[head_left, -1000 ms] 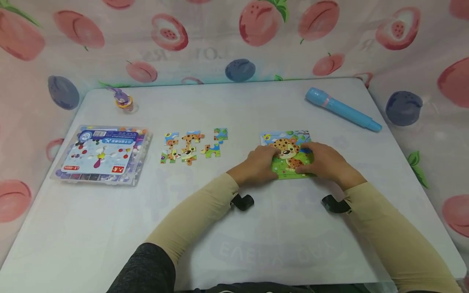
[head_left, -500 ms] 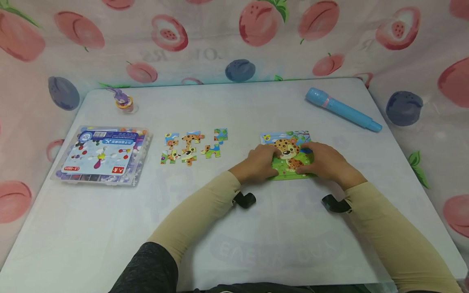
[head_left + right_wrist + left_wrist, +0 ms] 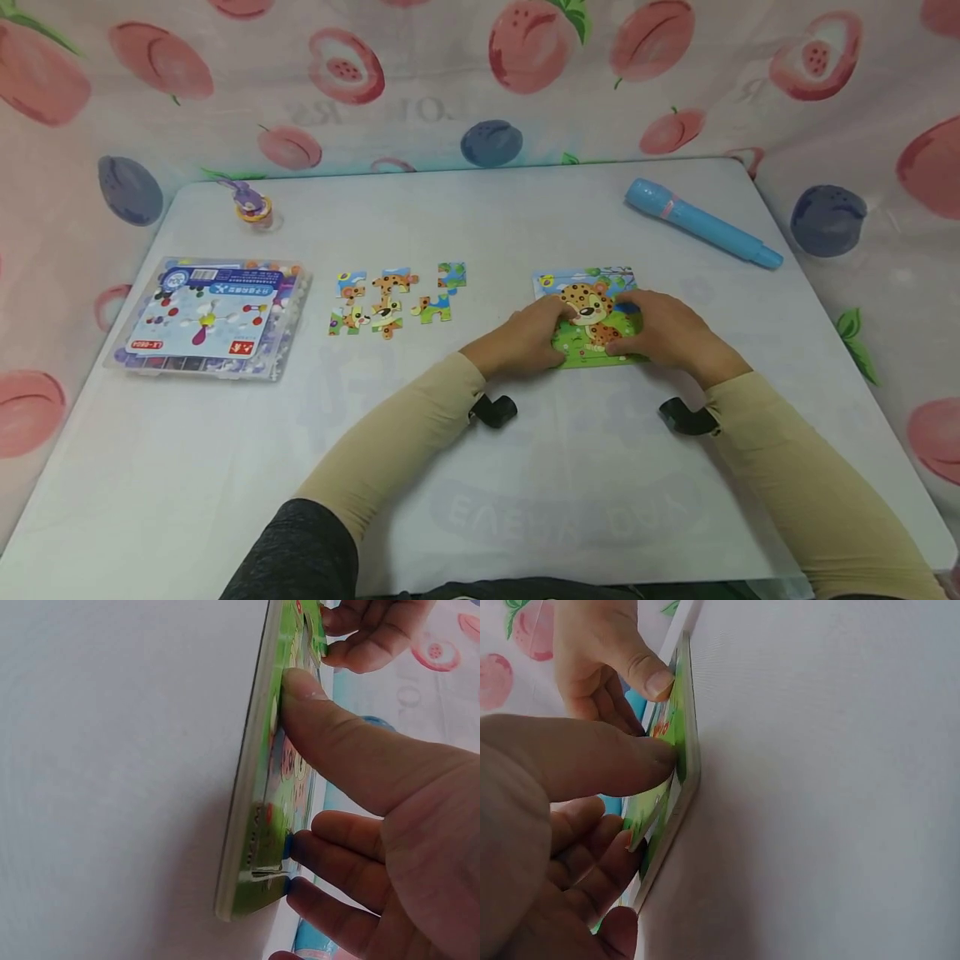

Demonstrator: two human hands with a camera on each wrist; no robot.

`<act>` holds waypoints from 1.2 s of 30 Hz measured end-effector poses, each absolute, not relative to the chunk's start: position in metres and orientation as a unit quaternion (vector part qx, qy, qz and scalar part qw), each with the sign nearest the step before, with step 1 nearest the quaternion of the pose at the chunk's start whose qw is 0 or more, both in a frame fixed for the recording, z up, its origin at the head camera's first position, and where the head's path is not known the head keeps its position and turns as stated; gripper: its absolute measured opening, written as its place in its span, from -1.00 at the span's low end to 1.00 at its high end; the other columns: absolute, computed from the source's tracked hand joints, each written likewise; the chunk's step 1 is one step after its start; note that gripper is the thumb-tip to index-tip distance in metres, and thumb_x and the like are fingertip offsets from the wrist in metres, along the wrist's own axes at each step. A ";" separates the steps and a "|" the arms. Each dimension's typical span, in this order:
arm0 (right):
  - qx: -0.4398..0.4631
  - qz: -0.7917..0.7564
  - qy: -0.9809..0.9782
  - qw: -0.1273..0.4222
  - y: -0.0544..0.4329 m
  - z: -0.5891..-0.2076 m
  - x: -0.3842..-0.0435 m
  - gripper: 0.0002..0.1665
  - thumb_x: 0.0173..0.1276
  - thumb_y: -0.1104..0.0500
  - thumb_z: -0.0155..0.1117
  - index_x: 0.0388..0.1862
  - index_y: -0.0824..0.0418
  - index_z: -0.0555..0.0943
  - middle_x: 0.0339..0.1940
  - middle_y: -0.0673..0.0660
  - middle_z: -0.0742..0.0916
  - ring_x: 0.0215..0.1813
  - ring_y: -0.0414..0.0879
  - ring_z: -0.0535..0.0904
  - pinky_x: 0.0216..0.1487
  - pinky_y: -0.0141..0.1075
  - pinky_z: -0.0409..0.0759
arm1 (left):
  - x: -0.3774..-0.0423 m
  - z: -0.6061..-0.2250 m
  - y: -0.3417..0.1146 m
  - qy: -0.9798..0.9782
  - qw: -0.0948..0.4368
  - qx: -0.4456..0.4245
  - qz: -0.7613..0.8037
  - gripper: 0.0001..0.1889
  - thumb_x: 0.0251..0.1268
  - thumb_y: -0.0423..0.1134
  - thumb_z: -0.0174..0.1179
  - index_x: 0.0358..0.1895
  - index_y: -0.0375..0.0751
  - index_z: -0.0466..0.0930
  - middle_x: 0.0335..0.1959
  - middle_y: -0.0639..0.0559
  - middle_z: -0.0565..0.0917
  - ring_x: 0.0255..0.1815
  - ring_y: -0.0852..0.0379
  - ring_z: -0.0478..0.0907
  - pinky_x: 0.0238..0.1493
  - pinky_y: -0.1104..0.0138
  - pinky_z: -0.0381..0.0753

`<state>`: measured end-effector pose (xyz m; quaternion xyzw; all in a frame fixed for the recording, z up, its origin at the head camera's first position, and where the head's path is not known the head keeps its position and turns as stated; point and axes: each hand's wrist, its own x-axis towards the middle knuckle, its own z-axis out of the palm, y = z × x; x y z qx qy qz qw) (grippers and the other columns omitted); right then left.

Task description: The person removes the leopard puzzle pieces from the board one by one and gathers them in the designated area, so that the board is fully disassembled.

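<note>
A jigsaw puzzle (image 3: 588, 357) with a spotted leopard cub on green grass lies in a thin tray to the right of the table's middle. My left hand (image 3: 527, 337) is at its left side. In the left wrist view, its thumb and fingers pinch a green puzzle piece (image 3: 646, 812), which stands tilted with one edge raised off the tray. Across the puzzle's right side lies my right hand (image 3: 673, 329), thumb apart from the fingers. In the right wrist view its thumb rests on the picture and its fingertips touch near the edge.
Left of the puzzle, several loose puzzle pieces (image 3: 386, 315) lie in a group. Farther left is a clear plastic box (image 3: 206, 321) with a blue label. A purple figurine (image 3: 251, 202) stands at the back left, a blue tube-shaped thing (image 3: 705, 225) lies back right.
My left hand shifts slightly right, then slightly back left, staying at the puzzle's left side. My right hand stays in place. The loose pieces have not moved.
</note>
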<state>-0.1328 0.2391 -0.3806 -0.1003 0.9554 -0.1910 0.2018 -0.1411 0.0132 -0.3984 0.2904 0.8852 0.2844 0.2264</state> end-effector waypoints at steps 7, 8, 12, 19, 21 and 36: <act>-0.099 -0.193 0.954 0.205 0.240 -0.380 -0.133 0.03 0.20 -0.12 0.52 0.45 0.41 0.32 0.42 0.50 0.38 0.44 0.41 0.21 0.38 0.27 0.18 | -0.143 -0.399 0.011 0.873 0.223 0.309 0.305 -0.40 0.26 -0.42 0.28 0.37 -0.33 0.33 0.31 -0.12 0.39 0.34 0.08 0.32 0.36 0.42 0.23; -0.100 -0.194 0.954 0.204 0.240 -0.380 -0.133 0.03 0.20 -0.12 0.52 0.45 0.41 0.32 0.42 0.50 0.38 0.44 0.41 0.21 0.38 0.27 0.18 | -0.142 -0.399 0.011 0.872 0.223 0.310 0.306 -0.40 0.26 -0.42 0.28 0.37 -0.33 0.34 0.30 -0.11 0.39 0.33 0.09 0.33 0.35 0.43 0.23; -0.104 -0.193 0.955 0.201 0.241 -0.381 -0.133 0.02 0.20 -0.13 0.52 0.44 0.42 0.33 0.41 0.50 0.39 0.43 0.42 0.22 0.37 0.27 0.19 | -0.141 -0.399 0.011 0.869 0.220 0.313 0.313 -0.40 0.25 -0.41 0.31 0.36 -0.33 0.34 0.28 -0.10 0.39 0.30 0.10 0.34 0.33 0.44 0.25; -0.104 -0.192 0.955 0.198 0.241 -0.381 -0.132 0.01 0.21 -0.10 0.52 0.44 0.42 0.33 0.41 0.50 0.39 0.43 0.41 0.22 0.38 0.26 0.19 | -0.138 -0.396 0.010 0.869 0.203 0.321 0.317 -0.40 0.26 -0.37 0.32 0.35 -0.35 0.34 0.22 -0.13 0.43 0.23 0.06 0.37 0.29 0.37 0.31; -0.105 -0.191 0.956 0.198 0.241 -0.381 -0.132 0.01 0.20 -0.11 0.52 0.44 0.42 0.33 0.41 0.50 0.39 0.43 0.41 0.22 0.38 0.26 0.19 | -0.138 -0.396 0.008 0.870 0.199 0.319 0.318 -0.41 0.26 -0.36 0.33 0.34 -0.35 0.36 0.19 -0.13 0.45 0.19 0.06 0.39 0.25 0.36 0.34; -0.105 -0.188 0.956 0.198 0.240 -0.382 -0.133 0.02 0.21 -0.11 0.51 0.45 0.42 0.32 0.41 0.50 0.38 0.44 0.41 0.21 0.38 0.27 0.18 | -0.137 -0.401 -0.034 0.890 0.186 0.313 0.275 -0.36 0.19 -0.30 0.36 0.35 -0.34 0.38 0.21 -0.12 0.49 0.17 0.04 0.37 0.25 0.25 0.34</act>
